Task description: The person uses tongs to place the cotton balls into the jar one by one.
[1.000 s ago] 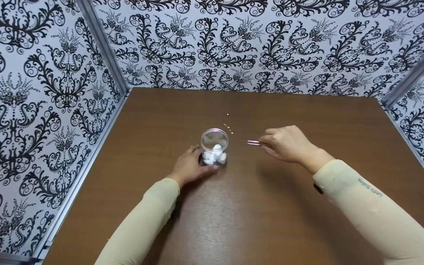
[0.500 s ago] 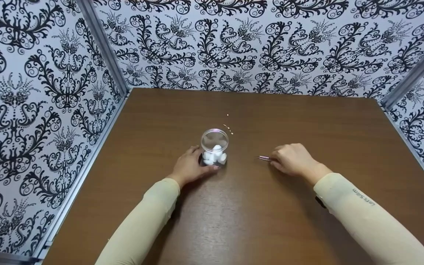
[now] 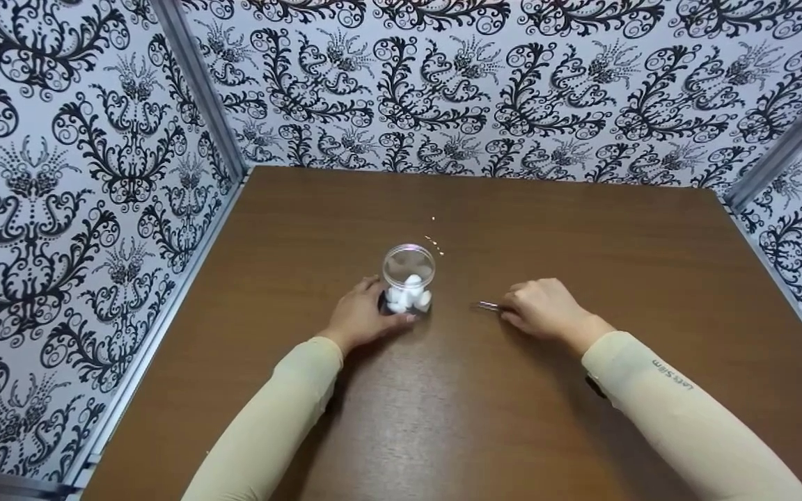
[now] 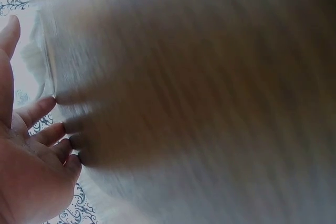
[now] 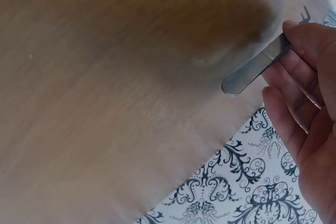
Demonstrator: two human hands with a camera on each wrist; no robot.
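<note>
In the head view a clear round jar (image 3: 401, 259) stands upright on the table, with white rounded pieces (image 3: 408, 298) in its lower part. My left hand (image 3: 359, 314) grips the jar from the left, its thumb along the near side. The left wrist view shows the fingertips of that hand (image 4: 39, 145) at the tabletop, with part of the jar beyond them. To the right of the jar, my right hand (image 3: 544, 308) pinches metal tweezers (image 3: 488, 305), which point toward the jar. Seen from the right wrist, the tweezers (image 5: 252, 72) have bent tips and sit between thumb and fingers.
A few tiny pale bits (image 3: 434, 241) lie on the brown wooden table (image 3: 331, 216) just beyond the jar. Patterned panels (image 3: 443, 83) close off the back and both sides, with grey metal posts (image 3: 209, 90) at the corners.
My right hand has come nearer to me and lower with the tweezers, then slid slightly left. The left hand and the jar stay in place.
</note>
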